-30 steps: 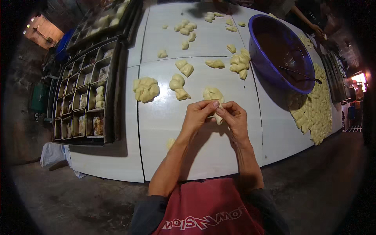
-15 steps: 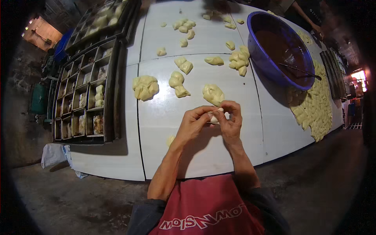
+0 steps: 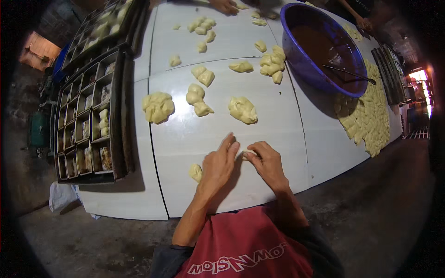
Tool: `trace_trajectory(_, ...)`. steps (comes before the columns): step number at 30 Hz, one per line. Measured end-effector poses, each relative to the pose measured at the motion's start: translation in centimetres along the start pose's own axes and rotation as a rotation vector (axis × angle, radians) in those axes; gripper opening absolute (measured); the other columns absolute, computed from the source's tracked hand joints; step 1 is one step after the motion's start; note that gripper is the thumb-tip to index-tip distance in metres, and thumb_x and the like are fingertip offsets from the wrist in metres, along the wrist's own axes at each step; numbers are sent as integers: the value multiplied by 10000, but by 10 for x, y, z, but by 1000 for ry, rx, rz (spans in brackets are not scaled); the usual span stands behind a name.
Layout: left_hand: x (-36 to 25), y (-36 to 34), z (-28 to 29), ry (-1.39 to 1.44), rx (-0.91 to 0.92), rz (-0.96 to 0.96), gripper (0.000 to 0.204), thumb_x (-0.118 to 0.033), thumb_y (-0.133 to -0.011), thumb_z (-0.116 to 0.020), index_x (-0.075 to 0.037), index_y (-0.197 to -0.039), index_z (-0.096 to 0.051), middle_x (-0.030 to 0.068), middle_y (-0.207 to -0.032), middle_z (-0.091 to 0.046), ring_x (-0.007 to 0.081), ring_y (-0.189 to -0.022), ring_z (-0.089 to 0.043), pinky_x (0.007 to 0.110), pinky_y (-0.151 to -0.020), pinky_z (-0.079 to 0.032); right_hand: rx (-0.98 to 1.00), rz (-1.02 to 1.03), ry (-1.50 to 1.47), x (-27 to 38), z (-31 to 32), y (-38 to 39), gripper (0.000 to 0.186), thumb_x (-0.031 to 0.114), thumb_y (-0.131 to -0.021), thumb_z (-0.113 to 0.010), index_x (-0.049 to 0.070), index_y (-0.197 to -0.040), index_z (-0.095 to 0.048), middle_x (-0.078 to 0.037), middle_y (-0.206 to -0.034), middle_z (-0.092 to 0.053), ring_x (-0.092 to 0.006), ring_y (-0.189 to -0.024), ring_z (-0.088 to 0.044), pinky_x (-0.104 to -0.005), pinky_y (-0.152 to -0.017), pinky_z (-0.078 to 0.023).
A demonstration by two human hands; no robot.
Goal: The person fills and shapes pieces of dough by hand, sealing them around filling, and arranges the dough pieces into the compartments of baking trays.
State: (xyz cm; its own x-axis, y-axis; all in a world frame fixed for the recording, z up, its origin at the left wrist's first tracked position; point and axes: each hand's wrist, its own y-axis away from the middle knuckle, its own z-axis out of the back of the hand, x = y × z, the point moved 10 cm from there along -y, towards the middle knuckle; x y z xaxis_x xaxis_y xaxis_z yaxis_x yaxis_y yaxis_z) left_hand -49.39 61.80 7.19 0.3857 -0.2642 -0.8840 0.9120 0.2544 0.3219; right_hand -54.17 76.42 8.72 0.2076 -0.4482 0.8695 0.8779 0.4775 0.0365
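Observation:
My right hand (image 3: 268, 166) is closed on a small piece of pale dough (image 3: 247, 153) at the near middle of the white table (image 3: 178, 141). To its left, my left hand (image 3: 219, 166) is open, its fingers straight and pointing forward. A small yellow dough lump (image 3: 194, 172) lies just left of my left hand. Farther forward sits a larger lump (image 3: 242, 110), with several other lumps, one a bigger cluster (image 3: 157, 107), spread over the tabletop.
Metal pans with compartments (image 3: 90, 125), some holding dough, stand at the left. A purple tub (image 3: 293, 36) of brown liquid with a rod is at the right, beside a large spread of dough pieces (image 3: 361, 120). Other people's hands (image 3: 225, 6) (image 3: 363, 23) show at the far edge.
My hands have moved down from pinching dough together to the tabletop. My left hand has let go and straightened, while my right hand keeps the piece. Another person's hand has appeared at top middle.

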Motion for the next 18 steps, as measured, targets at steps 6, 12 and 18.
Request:
trace_trajectory(6,-22,-47,40,-176,-207,-127,504,-373,-917,-657,-34,-1287,-604,194,-1091,-692,326,-913,-707,383,-779,-536,-289,-122,293,-15,38,-37,305,305,-895,-693,74,-1093,-668,-95,-966,-660,-263,-775,-659,-386,-703,-517)
trace_trajectory(12,-26,-107,15,-326,-150,-192,513,-318,-875,-699,8,-1260,-605,218,-1140,-665,327,-1031,-667,380,-853,-523,-304,227,616,-6,28,-118,386,336,-872,-689,42,-1119,-654,-189,-1142,-628,-338,-1109,-588,-434,-919,-470)
trace_trajectory(18,-14,-122,6,-81,-69,-266,326,-120,-811,-693,11,-1104,-637,175,-947,-649,315,-844,-639,404,-758,-503,103,4,-183,-43,19,-136,176,148,-866,-627,16,-951,-547,-179,-1079,-622,-279,-1014,-629,-375,-782,-536)
